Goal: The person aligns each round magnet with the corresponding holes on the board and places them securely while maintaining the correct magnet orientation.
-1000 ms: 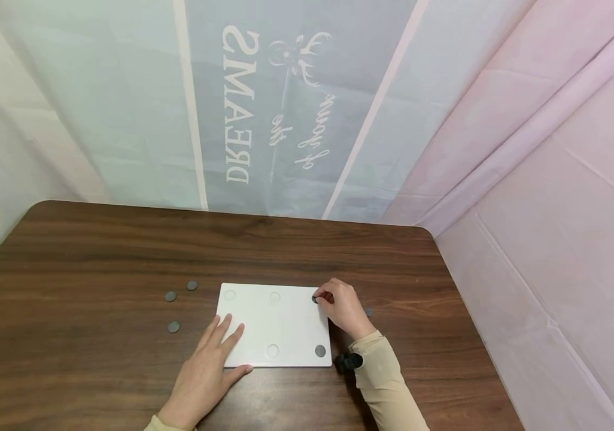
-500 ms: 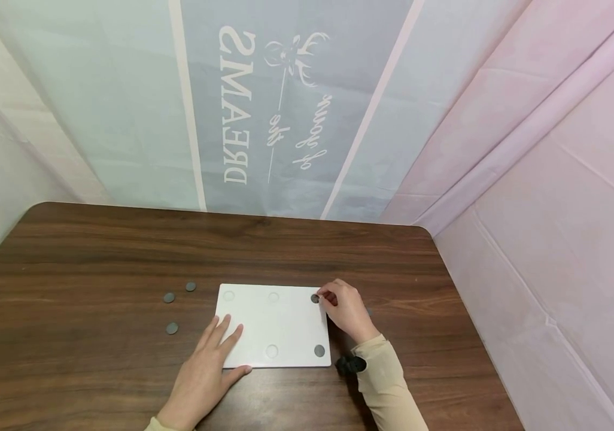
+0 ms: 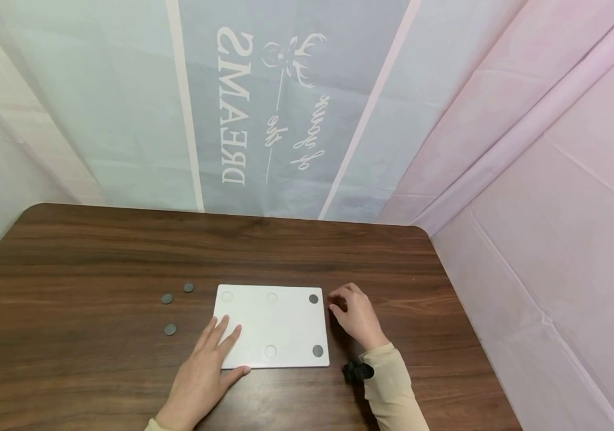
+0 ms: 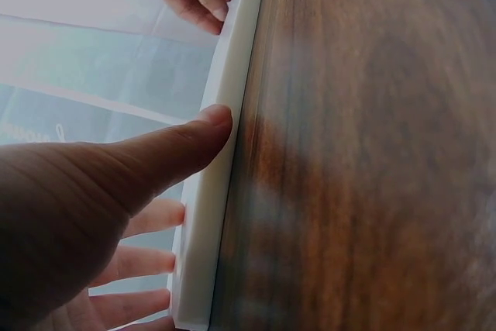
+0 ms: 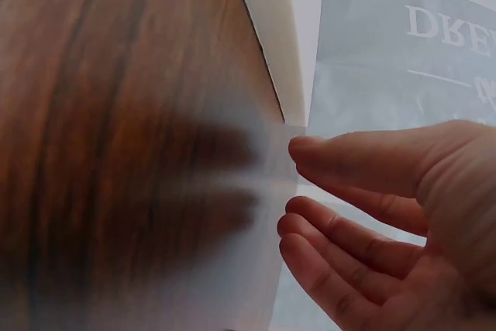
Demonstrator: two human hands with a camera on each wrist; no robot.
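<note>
A white rectangular board [image 3: 280, 326] lies on the table with shallow round recesses near its edges. Dark grey round discs fill its far right recess [image 3: 313, 299] and near right recess [image 3: 318, 351]. My left hand [image 3: 201, 365] rests on the board's left part, fingers spread on the top, thumb against the front edge [image 4: 205, 215]; its near left corner is covered. Just off the far right corner is my right hand [image 3: 358, 317], fingers loosely bent with a gap to the thumb, holding nothing, as the right wrist view also shows.
Three loose grey discs lie left of the board: a far one [image 3: 189, 287], a middle one [image 3: 167, 298] and a near one [image 3: 170, 329]. The brown wooden table [image 3: 97, 257] meets a printed cloth backdrop [image 3: 285, 120]. A black device [image 3: 358, 371] sits at the right wrist.
The right hand has let go of the disc in the board's far right recess and drawn back to the right. The left hand has stayed on the board.
</note>
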